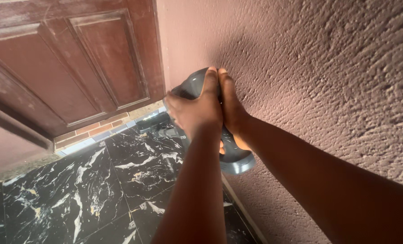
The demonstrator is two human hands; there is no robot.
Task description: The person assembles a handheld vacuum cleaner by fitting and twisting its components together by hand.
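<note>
From the head cam, both hands are wrapped around a dark grey handheld tool [201, 117], left hand [194, 113] on top and right hand [233, 117] beside it, fingers curled tight. It's held close against the rough textured wall [337, 81], above the black marble floor [75, 190] near a wooden door [75, 58].

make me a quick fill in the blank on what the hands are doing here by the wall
1. Both hands, left hand and right hand, grip one dark ____ power tool.
2. The tool is held close to a rough, textured ____.
3. The floor below is black tile veined like ____.
4. At upper left stands a brown panelled wooden ____.

Missing words: grey; wall; marble; door
</note>
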